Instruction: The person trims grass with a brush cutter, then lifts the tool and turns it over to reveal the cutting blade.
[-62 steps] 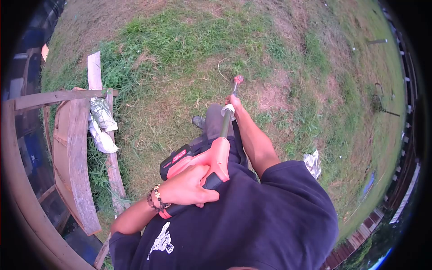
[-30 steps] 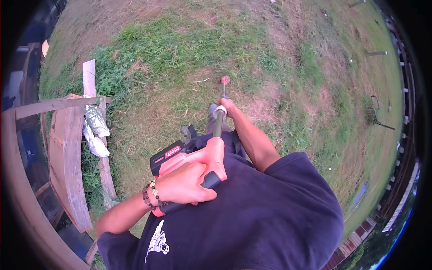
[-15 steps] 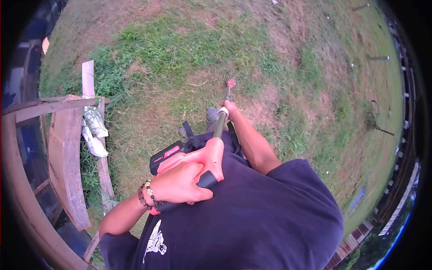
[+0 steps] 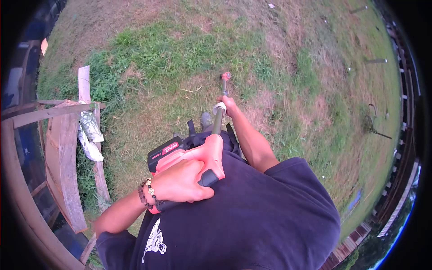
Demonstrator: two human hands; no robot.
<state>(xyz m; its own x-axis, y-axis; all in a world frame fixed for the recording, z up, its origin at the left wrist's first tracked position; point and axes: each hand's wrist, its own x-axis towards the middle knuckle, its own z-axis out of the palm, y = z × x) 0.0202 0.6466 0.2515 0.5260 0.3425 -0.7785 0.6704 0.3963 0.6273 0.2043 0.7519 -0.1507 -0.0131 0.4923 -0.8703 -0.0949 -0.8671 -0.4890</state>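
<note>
A cordless grass trimmer [image 4: 210, 150] with a pinkish-red body runs forward from my waist. My left hand [image 4: 180, 182], with beaded bracelets at the wrist, is wrapped round its rear handle. Beside that hand, a black battery pack [image 4: 165, 154] is fitted to the body. Farther along, the fingers of my right hand [image 4: 228, 106] close round the metal shaft [image 4: 218, 122], just past a white collar. The small red trimmer head [image 4: 226, 76] is at the far end, over the grass; its cutting part is hidden.
Short, patchy grass [image 4: 171, 54] spreads ahead, greener at the upper left. A wooden frame with boards [image 4: 67, 157] stands close on my left, with white sheeting [image 4: 91, 139] on it. Thin metal stakes [image 4: 376, 60] stand at the right. My shoe [image 4: 205, 119] shows below the shaft.
The trimmer head has shifted slightly left and away from me, my right hand moving with it. The view has turned a little. Both hands keep their hold.
</note>
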